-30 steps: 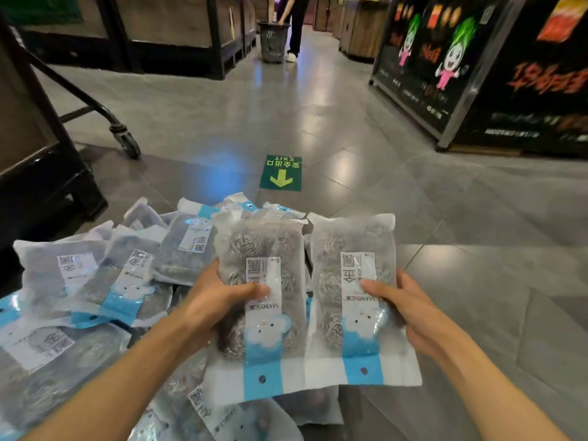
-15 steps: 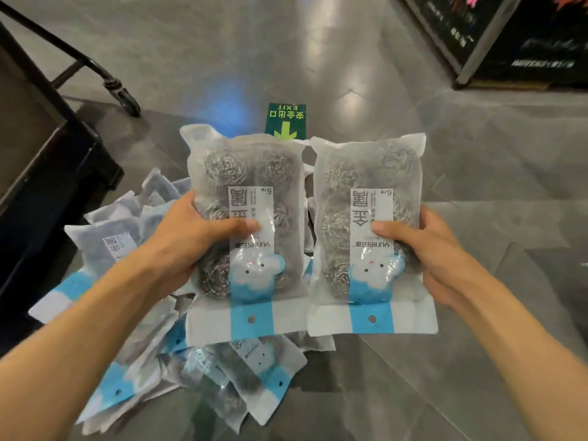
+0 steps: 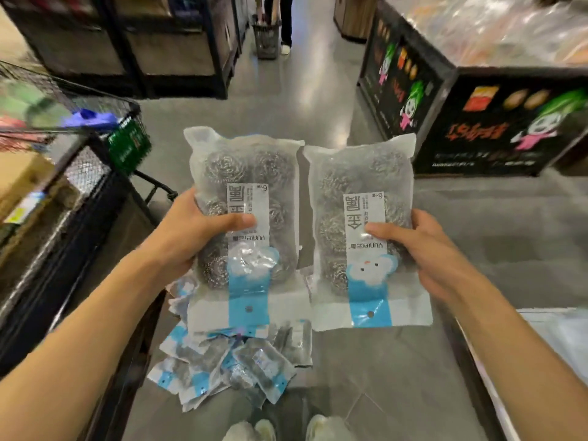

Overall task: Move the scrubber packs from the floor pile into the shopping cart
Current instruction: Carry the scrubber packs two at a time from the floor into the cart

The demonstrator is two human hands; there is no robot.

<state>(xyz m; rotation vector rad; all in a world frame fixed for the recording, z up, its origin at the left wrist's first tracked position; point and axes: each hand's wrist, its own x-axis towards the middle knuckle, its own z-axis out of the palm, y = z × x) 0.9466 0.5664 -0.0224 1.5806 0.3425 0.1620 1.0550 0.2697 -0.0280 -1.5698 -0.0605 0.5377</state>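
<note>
Down at the very bottom, the toes of two pale shoes [image 3: 280, 431] on grey floor tiles [image 3: 381, 393]. Just ahead of them, the floor pile of clear plastic scrubber packs with blue-and-white header strips [image 3: 229, 367], lying jumbled and overlapping, well below the hands.

Up a level: both arms out, a pack in each hand. The left hand [image 3: 187, 237] grips a clear pack of steel-wool scrubbers [image 3: 245, 218] by its left edge, thumb pressed across the white label, fingers tucked behind. The right hand [image 3: 426, 249] grips a second clear pack of steel-wool scrubbers [image 3: 366, 233] by its right edge, thumb on the label, fingers curled round the back. The two packs are held face-up, side by side, nearly touching along their inner edges, print upside down, blue header ends toward the person.

Off to the left, the black wire-mesh shopping cart [image 3: 86, 167], blurred; inside it a brown cardboard box [image 3: 22, 179], the rest too smeared to name. Neither held pack is over it.

Right, a black display stand with cartoon figures [image 3: 496, 122], wrapped goods on top. Far down the aisle, dark wooden shelf units [image 3: 143, 49] and a person's legs beside a dark basket [image 3: 267, 39].
</note>
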